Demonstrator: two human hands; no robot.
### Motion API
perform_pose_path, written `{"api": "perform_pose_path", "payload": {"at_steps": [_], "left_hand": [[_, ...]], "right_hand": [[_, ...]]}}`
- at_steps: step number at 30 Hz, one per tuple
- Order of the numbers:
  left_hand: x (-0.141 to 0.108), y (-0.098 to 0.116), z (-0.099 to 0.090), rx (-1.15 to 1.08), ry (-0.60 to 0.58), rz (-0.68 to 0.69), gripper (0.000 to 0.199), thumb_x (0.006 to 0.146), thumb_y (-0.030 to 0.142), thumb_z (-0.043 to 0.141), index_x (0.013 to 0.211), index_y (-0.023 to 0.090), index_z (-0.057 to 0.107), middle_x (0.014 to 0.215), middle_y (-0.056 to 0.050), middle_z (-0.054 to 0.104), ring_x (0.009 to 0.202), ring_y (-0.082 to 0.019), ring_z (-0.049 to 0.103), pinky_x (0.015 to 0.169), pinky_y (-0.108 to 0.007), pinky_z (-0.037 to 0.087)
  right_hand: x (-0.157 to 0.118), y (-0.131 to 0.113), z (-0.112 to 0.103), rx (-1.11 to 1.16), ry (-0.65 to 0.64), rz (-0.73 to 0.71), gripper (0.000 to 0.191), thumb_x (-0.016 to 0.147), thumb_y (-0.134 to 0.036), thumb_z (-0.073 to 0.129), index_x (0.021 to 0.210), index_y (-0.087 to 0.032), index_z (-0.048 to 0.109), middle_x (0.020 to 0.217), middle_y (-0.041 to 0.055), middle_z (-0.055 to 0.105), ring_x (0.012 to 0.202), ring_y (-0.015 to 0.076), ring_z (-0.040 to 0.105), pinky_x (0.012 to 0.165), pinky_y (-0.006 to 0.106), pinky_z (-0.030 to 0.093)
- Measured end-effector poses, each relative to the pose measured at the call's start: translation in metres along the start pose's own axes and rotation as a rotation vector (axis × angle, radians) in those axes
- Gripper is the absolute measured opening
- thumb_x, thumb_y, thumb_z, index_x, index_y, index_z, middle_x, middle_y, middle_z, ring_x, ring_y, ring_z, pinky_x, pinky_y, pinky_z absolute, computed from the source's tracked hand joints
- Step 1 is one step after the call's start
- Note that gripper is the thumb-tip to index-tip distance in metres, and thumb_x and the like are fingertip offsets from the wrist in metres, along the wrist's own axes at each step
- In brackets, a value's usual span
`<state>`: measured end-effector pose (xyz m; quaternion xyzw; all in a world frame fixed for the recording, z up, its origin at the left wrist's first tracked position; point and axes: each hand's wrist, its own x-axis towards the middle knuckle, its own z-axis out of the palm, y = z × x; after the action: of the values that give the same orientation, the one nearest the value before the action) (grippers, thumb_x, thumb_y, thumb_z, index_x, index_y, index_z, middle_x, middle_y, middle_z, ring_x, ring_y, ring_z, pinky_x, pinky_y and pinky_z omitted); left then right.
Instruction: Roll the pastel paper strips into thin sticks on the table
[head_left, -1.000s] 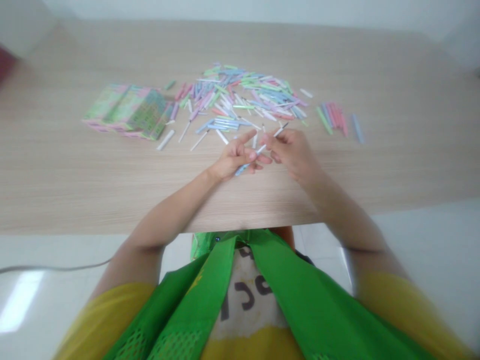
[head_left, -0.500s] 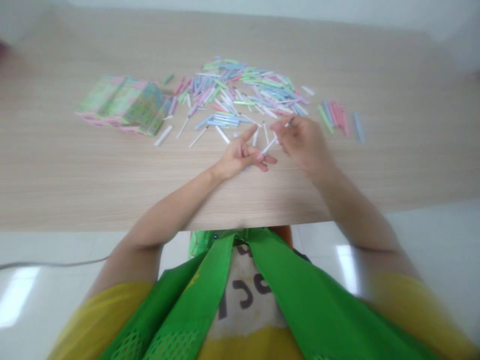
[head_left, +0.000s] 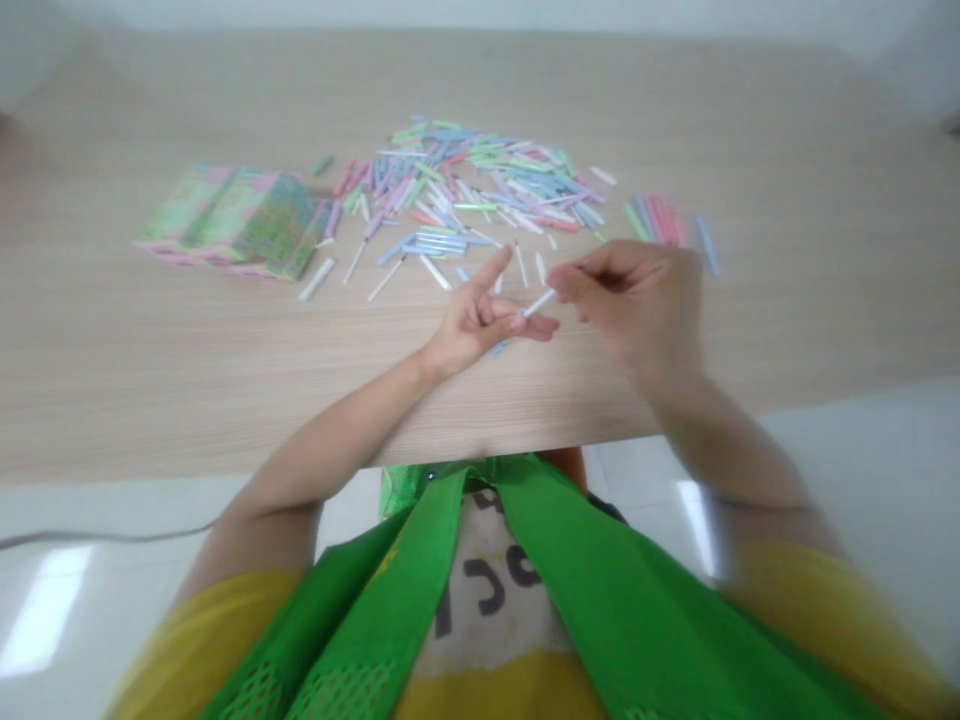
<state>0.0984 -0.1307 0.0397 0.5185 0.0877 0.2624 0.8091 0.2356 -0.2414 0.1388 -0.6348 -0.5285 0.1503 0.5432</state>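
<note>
A thin white stick [head_left: 538, 303] spans the gap between my two hands above the table's front part. My left hand [head_left: 484, 322] pinches its lower end between thumb and a finger, with the index finger stretched out. At its upper end, the fingertips of my right hand [head_left: 634, 300] are closed on it. Beyond my hands lies a loose heap of pastel sticks and tubes [head_left: 480, 180] in blue, green, pink, purple and white. Several white sticks with dark tips, such as one thin stick [head_left: 386, 278], lie on the near side of the heap.
Green and pink patterned boxes [head_left: 232, 220] stand together at the left on the wooden table [head_left: 187, 380]. Right of the heap is a small row of pink, blue and green tubes [head_left: 661, 218], partly behind my right hand. A single blue tube [head_left: 706, 245] lies beside them.
My right hand has turned, and its fingers are now closed at the stick's upper end. The dark tip that showed above its fingers is out of sight. My left hand has hardly moved.
</note>
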Motion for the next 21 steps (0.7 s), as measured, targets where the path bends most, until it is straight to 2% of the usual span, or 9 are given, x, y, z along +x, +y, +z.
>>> {"api": "perform_pose_path", "payload": {"at_steps": [3, 6, 11, 14, 17, 21], "left_hand": [[0.004, 0.005, 0.0, -0.01, -0.01, -0.002, 0.124, 0.075, 0.034, 0.087, 0.164, 0.024, 0.002, 0.094, -0.007, 0.081, 0.087, -0.024, 0.079, 0.086, -0.038, 0.062], [0.009, 0.007, -0.006, -0.014, 0.023, -0.005, 0.121, 0.074, 0.033, 0.088, 0.163, 0.02, 0.009, 0.092, -0.008, 0.081, 0.084, -0.024, 0.079, 0.08, -0.034, 0.063], [0.012, 0.015, -0.016, 0.008, 0.106, 0.0, 0.115, 0.077, 0.04, 0.085, 0.163, 0.019, 0.013, 0.1, -0.011, 0.08, 0.074, -0.021, 0.078, 0.074, -0.028, 0.063], [0.011, 0.02, -0.015, -0.001, 0.104, 0.0, 0.112, 0.076, 0.044, 0.086, 0.162, 0.022, 0.019, 0.098, -0.009, 0.081, 0.077, -0.021, 0.079, 0.076, -0.028, 0.063], [0.008, 0.023, -0.015, -0.026, 0.11, -0.001, 0.11, 0.076, 0.046, 0.085, 0.162, 0.026, 0.02, 0.089, -0.003, 0.081, 0.08, -0.02, 0.079, 0.075, -0.027, 0.063], [0.004, 0.025, -0.016, -0.052, 0.109, 0.005, 0.103, 0.08, 0.048, 0.081, 0.162, 0.03, 0.021, 0.085, 0.0, 0.081, 0.07, -0.017, 0.078, 0.07, -0.025, 0.063]], "right_hand": [[0.014, 0.003, 0.008, -0.027, -0.082, -0.021, 0.04, 0.085, -0.047, 0.075, 0.058, -0.02, 0.061, 0.06, 0.0007, 0.061, 0.056, 0.0114, 0.049, 0.055, 0.03, 0.034], [0.035, 0.014, 0.014, -0.003, -0.206, 0.021, 0.044, 0.081, -0.053, 0.077, 0.056, -0.022, 0.056, 0.058, 0.0012, 0.062, 0.054, 0.0134, 0.051, 0.053, 0.031, 0.036], [0.062, 0.01, 0.015, 0.074, -0.159, -0.015, 0.042, 0.08, -0.058, 0.076, 0.057, -0.029, 0.056, 0.065, 0.0016, 0.068, 0.057, 0.0172, 0.053, 0.054, 0.035, 0.041], [0.059, 0.004, 0.026, 0.046, -0.249, 0.096, 0.041, 0.075, -0.054, 0.08, 0.056, -0.031, 0.053, 0.064, 0.0009, 0.067, 0.062, 0.0197, 0.057, 0.051, 0.035, 0.042], [0.048, 0.005, 0.037, 0.15, -0.304, 0.241, 0.042, 0.072, -0.053, 0.083, 0.06, -0.03, 0.051, 0.056, -0.0007, 0.062, 0.063, 0.021, 0.06, 0.048, 0.033, 0.043], [0.039, 0.006, 0.035, 0.284, -0.328, 0.246, 0.051, 0.069, -0.064, 0.083, 0.06, -0.028, 0.047, 0.047, -0.0038, 0.053, 0.053, 0.0175, 0.056, 0.047, 0.032, 0.046]]}}
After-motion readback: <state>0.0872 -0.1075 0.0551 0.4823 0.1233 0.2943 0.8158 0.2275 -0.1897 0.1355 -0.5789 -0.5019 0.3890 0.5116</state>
